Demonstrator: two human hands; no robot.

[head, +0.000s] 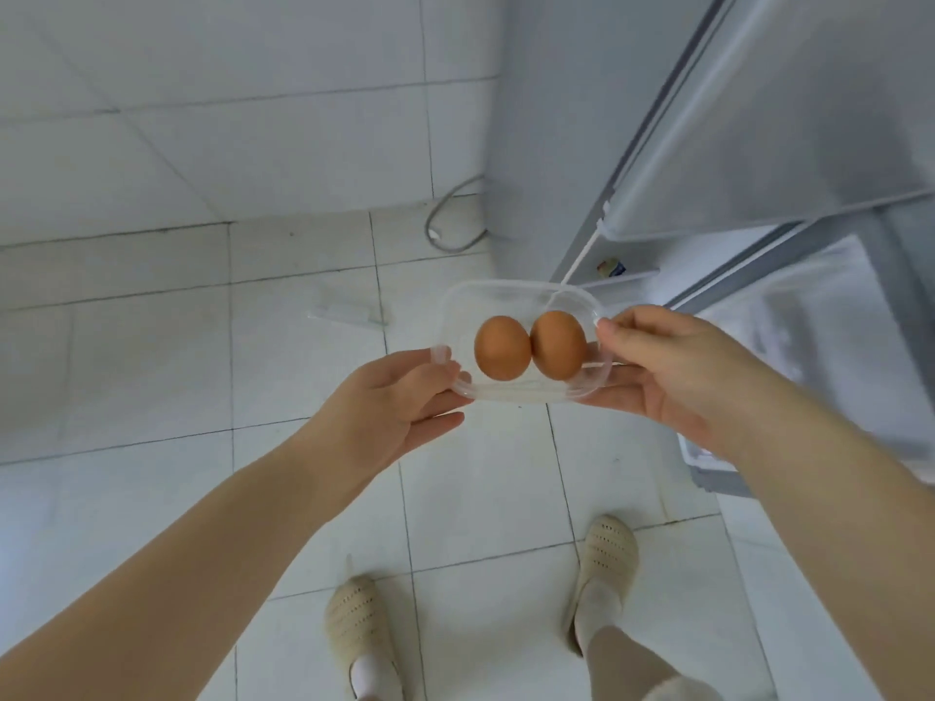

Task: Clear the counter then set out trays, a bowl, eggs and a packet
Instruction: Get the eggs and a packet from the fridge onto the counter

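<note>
Two eggs, touching, loose in clear tray btwn left hand & right hand, each gripping a rim end; light, slick, fragile—prob keep level.

Left hand and right hand, arms outstretched, each pinch something.

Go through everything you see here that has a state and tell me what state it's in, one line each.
clear container: lidless, held level above the floor by both hands.
left egg: whole, lying in the container, touching the other egg.
right egg: whole, lying in the container.
left hand: grips the container's left edge.
right hand: grips the container's right edge.
fridge door: open.
</note>
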